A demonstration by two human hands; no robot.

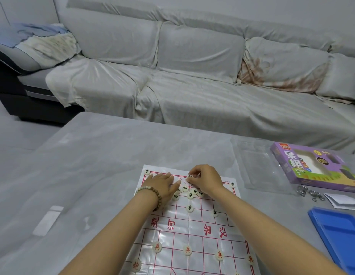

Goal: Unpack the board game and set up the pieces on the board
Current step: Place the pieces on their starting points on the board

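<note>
A glossy white xiangqi board sheet with red lines lies on the grey table. Red-lettered round pieces stand in a row near me. Black-lettered pieces dot the far half, and a loose cluster sits between my hands. My left hand, with a bead bracelet on its wrist, rests flat on the board's far left, fingers straight. My right hand pinches one black-lettered piece at the far edge line.
At the right stand the purple game box, a clear plastic tray, a blue tray, some metal rings and a folded paper. A covered sofa runs behind the table.
</note>
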